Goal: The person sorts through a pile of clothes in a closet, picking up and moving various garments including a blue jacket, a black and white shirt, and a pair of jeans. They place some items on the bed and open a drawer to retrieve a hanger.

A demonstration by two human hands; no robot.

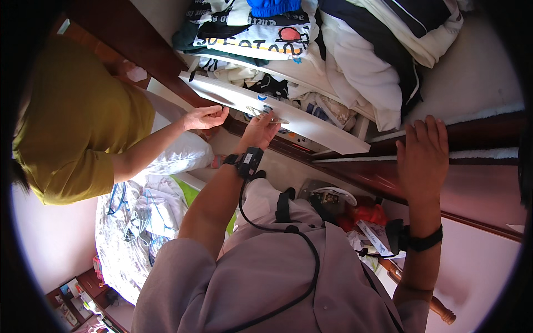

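Note:
My left hand [260, 130] has its fingers hooked on the metal handle [278, 121] of a white drawer. The drawer front [316, 128] is pulled out at an angle and bears small stickers. Crumpled clothes [266, 85] fill the drawer behind it. My right hand [424, 160] lies flat, palm down, over the edge of a dark red wardrobe door [470, 177], holding nothing. Both my wrists carry strapped devices, and a black cable runs from the left one across my shirt.
A co-worker in a mustard shirt [83, 125] stands at left, their hand [206, 117] close to the drawer. Folded clothes [254, 39] and white-and-dark garments [362, 54] lie above the drawer. A bed [112, 254] with cables on it is behind. Bags and a box [372, 237] stand beside me.

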